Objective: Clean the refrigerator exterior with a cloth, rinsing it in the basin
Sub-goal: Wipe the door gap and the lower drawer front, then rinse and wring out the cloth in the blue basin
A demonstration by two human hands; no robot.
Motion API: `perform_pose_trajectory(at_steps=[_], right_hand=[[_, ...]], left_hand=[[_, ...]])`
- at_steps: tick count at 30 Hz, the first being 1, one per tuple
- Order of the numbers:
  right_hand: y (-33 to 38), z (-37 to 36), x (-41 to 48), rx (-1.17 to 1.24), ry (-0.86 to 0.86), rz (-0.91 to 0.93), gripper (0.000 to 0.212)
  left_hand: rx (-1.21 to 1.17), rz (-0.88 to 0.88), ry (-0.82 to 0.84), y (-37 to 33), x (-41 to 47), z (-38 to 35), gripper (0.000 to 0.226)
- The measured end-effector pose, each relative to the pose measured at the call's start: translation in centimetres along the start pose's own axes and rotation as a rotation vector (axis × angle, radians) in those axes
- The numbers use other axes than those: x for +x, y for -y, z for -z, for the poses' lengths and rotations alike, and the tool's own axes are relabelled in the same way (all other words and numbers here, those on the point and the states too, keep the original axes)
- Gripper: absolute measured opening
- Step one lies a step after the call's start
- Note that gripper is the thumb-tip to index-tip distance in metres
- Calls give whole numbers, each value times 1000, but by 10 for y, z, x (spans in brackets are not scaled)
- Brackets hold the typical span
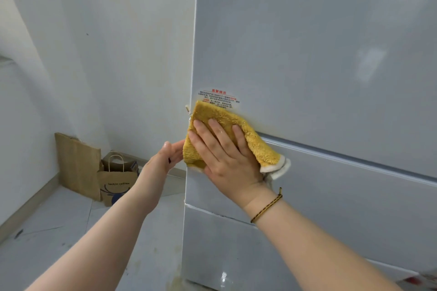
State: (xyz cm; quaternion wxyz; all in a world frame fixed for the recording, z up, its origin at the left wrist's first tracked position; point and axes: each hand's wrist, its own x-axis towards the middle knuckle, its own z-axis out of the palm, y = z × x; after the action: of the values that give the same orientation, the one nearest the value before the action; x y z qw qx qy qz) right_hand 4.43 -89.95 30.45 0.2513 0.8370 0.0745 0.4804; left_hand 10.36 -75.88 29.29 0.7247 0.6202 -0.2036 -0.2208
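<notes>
A pale grey refrigerator [319,54] fills the right of the head view, with a large upper door and drawers below. My right hand [224,156] presses a fluffy yellow cloth [250,134] with a white edge flat against the door's lower left corner, just under a white sticker [218,98] with red print. My left hand [166,157] hovers at the refrigerator's left edge, fingers together, touching or nearly touching the cloth's left side. The basin is not in view.
A white wall [106,54] stands left of the refrigerator. In the corner on the grey tiled floor [59,231] stand a brown paper bag [117,184] with handles and a flat brown bag [78,163] leaning on the wall.
</notes>
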Motion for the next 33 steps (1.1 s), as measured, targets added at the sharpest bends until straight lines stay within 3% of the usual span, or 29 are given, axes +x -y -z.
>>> perform_pose_trajectory(at_steps=[4,10,13,16,18,21,23,25,27,29,33], right_hand=[[6,-7,-24,65,7,66,33],[27,-9,-72,442,70,66,23],[45,8,-65,733,109,-192,24],[63,47,-47,1293,278,-689,32],[69,65,-38,1579,449,-999,28],[66,70,-38,1958,658,-1294,26],[61,72,-37,2151,764,-1393,16],[58,75,-39,2290,869,-1407,26],[55,77,-39,2388,969,-1414,32],[56,79,-39,2444,1039,-1457,38],[71,82,-41,2463,1080,-1537,47]], left_hand=[[-37,34,-9,0,-7,3,46],[123,33,-54,12,-33,19,26],[154,50,-98,10,-46,20,46],[179,92,-136,9,-65,18,59],[198,124,-152,9,-80,17,60],[238,170,-162,4,-105,11,49],[245,208,-182,2,-117,7,47],[216,252,-218,2,-127,2,44],[221,282,-280,3,-138,-5,25],[217,260,-434,7,-147,-10,11],[163,176,-716,12,-172,-13,4]])
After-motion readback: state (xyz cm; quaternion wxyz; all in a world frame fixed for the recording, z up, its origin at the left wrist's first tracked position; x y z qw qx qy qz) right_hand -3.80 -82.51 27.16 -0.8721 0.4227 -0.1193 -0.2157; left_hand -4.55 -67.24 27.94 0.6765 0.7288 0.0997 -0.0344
